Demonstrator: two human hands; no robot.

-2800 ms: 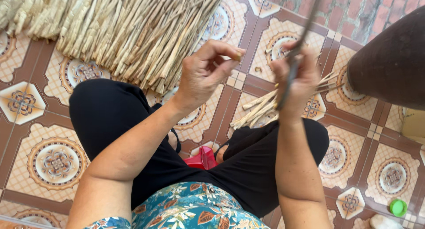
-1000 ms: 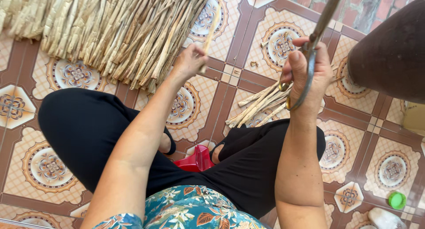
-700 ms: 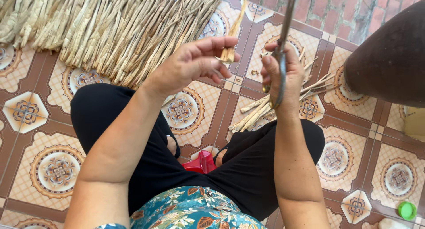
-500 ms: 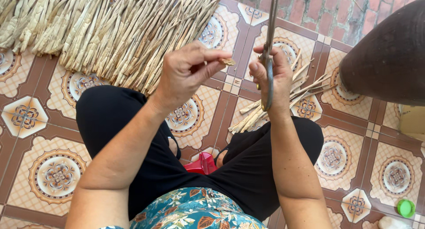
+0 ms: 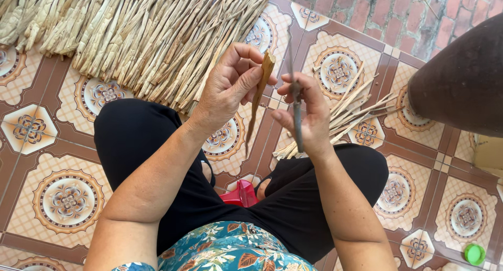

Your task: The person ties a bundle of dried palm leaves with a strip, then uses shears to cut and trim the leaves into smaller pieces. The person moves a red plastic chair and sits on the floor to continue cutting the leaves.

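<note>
Your left hand (image 5: pixel 230 87) pinches one dried strip (image 5: pixel 258 101); your right hand (image 5: pixel 306 116) grips a thin blade (image 5: pixel 296 111). The big pile (image 5: pixel 146 35) upper left looks unworked, few pieces (image 5: pixel 351 106) right.

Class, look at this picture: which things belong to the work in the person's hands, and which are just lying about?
In the work:
left hand pinching a tan strip
right hand gripping a thin dark blade
big heap of dried strips
small pile of strips

Lying about:
green cap
red object under the legs
dark brown pot
</note>
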